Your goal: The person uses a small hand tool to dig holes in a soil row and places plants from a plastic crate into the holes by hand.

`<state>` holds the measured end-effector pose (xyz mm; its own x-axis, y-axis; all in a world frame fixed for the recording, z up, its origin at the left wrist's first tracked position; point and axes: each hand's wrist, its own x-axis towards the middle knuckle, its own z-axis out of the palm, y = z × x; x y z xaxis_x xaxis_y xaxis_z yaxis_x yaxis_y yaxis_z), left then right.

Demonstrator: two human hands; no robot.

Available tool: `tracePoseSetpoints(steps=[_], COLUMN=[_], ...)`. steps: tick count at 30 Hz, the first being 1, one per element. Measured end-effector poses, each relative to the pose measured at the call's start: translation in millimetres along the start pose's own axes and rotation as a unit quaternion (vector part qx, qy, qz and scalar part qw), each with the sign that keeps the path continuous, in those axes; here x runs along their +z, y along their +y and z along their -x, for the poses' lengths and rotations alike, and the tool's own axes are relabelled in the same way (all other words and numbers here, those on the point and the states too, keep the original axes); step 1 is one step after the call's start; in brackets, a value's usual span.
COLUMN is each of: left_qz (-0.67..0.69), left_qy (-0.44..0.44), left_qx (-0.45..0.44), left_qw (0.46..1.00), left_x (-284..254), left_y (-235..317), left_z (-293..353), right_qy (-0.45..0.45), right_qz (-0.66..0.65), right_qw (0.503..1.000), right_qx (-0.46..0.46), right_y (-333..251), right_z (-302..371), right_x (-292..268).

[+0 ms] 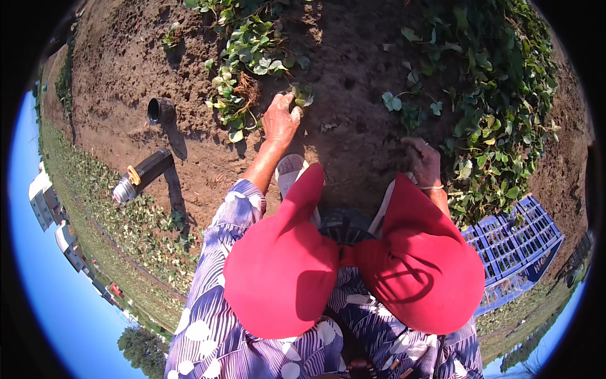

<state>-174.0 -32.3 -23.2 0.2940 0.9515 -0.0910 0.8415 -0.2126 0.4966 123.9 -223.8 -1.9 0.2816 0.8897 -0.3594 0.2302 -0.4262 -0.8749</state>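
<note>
My left hand (281,120) reaches over the soil, its fingers closed on a small leafy strawberry plant (303,96). Just left of it lies a row of similar green plants (243,57), with a tangle of reddish-brown roots (247,90) showing among the leaves. My right hand (424,163), partly in shade, is low over the ground beside the large leafy heap (492,120) on the right. Its fingers are bent and apart from the thumb, and I see nothing between them. A thin band circles that wrist.
A blue plastic crate (514,243) stands at the right below the heap. On the left are a short black pipe (161,110) and a dark post (151,172) with a silvery, orange-marked end. My red-covered knees (284,259) and light shoes (289,172) take up the near middle.
</note>
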Motion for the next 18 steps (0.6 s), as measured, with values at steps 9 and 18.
tracePoseSetpoints(steps=[9, 18], left_qz=[0.521, 0.472], left_qy=[-0.241, -0.301], left_qx=[-0.251, -0.084], left_qw=[0.780, 0.824], left_x=[-3.9, 6.2], left_y=[57.3, 100.8], left_z=[0.9, 35.3], right_qy=[-0.061, -0.118], right_qz=[-0.107, -0.092], right_qw=[0.991, 0.986], right_qx=[0.054, 0.079], right_y=[-31.6, -52.1], right_z=[-29.2, -20.1], right_x=[20.9, 40.2])
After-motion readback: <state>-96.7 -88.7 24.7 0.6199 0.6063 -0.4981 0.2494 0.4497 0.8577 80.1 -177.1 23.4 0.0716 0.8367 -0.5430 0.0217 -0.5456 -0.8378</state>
